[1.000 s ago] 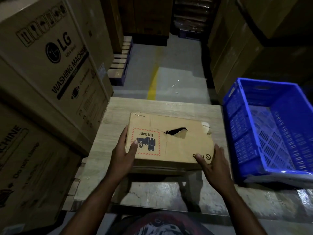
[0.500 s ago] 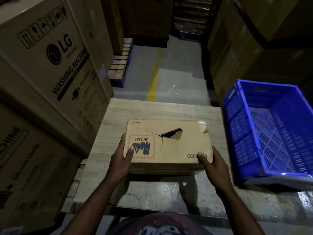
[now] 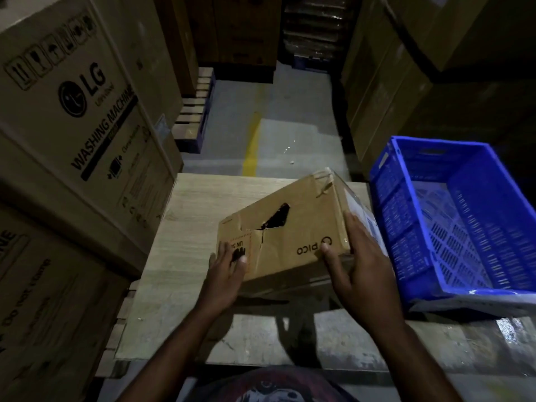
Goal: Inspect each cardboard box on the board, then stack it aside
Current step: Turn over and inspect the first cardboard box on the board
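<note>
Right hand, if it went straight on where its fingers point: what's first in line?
The cardboard box itself: the right hand grips its right end, fingers lying forward along it. Past that, likely the board's far edge; the blue crate sits right of that line, depth unclear.

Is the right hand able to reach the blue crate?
Probably yes. The right hand grips the cardboard box at its right end, and the blue crate stands just beside it, nothing in between, though the hand is busy.
</note>
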Tool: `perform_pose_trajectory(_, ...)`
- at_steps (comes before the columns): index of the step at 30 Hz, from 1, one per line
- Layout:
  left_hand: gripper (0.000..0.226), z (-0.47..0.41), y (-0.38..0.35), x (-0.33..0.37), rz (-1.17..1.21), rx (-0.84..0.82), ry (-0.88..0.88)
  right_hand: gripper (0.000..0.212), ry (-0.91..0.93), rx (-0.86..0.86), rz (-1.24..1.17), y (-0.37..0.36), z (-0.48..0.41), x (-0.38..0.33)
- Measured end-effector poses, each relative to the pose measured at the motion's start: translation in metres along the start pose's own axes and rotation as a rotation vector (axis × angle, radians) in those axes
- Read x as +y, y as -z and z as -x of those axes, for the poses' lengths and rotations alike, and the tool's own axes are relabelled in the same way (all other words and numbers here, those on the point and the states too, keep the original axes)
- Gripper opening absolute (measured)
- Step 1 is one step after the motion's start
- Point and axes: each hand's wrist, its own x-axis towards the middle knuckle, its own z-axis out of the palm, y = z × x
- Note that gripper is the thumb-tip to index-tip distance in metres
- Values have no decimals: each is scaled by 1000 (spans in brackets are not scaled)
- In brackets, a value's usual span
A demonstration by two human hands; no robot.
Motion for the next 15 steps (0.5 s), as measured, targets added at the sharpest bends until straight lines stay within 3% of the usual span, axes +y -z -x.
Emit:
perform_pose_trajectory(3,68,11,0,38,53,-24,-84,75,88,-37,-18,-12,2,-9)
perform_pose_trajectory(8,92,36,14,91,263,-39,-168,68,242,-170,-56,-30,2,-9)
perform_pose_trajectory(15,83,32,27,91,245,45,-258,74,171,-200,-49,-28,-2,22)
